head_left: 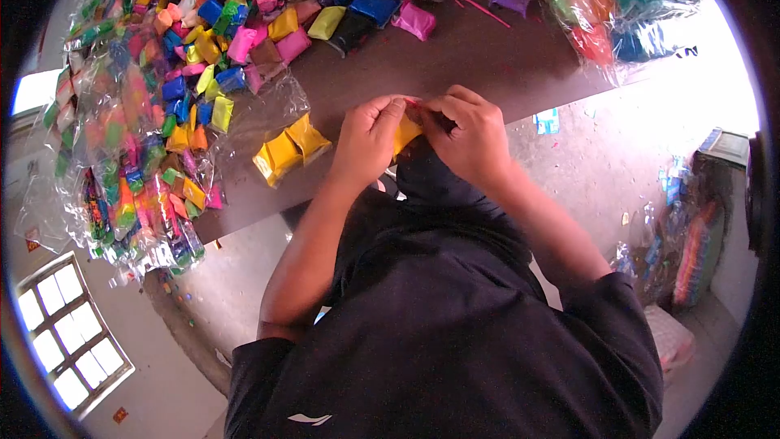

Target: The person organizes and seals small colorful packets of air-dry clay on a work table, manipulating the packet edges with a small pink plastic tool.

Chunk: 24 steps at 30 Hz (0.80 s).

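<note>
My left hand [368,140] is closed, thumb and fingers pinched at the upper end of a small yellow packet [405,135]. My right hand [471,133] faces it from the right with curled fingers, pinching close to the same spot. A thin red strip [412,102] shows between the fingertips of both hands; its full length is hidden. The yellow packet hangs below the fingers at the table's near edge, partly covered by them. Left of my left hand, several joined yellow packets [292,149] lie on the brown table [357,73].
A large heap of colourful small packets [268,28] and clear plastic bags [122,106] covers the table's left and far side. Thin pink sticks [481,10] lie near the far edge. Filled bags [605,16] sit at the far right. Wrapped goods [691,256] stand on the floor.
</note>
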Motion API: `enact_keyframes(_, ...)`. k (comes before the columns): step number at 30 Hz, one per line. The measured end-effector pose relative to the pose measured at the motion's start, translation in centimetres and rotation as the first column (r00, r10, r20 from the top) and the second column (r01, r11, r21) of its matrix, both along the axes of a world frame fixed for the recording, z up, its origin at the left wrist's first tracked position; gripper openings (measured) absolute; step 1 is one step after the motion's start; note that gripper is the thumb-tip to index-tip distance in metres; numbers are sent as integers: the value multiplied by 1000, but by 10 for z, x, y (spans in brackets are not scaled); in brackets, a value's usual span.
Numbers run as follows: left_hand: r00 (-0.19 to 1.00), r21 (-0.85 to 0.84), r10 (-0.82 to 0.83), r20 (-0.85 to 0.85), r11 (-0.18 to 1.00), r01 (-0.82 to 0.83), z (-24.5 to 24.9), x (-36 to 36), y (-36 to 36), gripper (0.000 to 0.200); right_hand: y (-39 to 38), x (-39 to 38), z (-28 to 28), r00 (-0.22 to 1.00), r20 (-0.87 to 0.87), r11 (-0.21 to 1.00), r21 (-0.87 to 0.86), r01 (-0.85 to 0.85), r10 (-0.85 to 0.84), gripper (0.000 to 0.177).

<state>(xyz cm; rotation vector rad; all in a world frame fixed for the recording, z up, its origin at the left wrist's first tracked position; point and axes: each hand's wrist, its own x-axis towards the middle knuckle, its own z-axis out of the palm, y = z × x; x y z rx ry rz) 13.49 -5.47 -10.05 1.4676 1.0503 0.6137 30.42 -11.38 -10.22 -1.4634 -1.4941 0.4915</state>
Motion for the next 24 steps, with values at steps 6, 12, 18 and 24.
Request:
enact_keyframes(6, 990, 17, 13, -138, 1000, -11, 7, 0, -3, 31, 9, -1, -5, 984, 46, 985, 41, 168, -170, 7)
enact_keyframes(12, 994, 10, 107, -31, 994, -107, -5, 0, -6, 28, 5, 8, 6, 973, -221, 988, -152, 33, -66, 10)
enact_keyframes(18, 965, -151, 141, 220, 983, -109, -5, -3, -8, 18, 6, 6, 2, 918, -393, 974, -223, -37, -55, 11)
enact_keyframes(24, 957, -216, 139, 254, 973, -83, -1, -8, -6, 13, 1, 20, 15, 990, -70, 978, -158, -135, 125, 10)
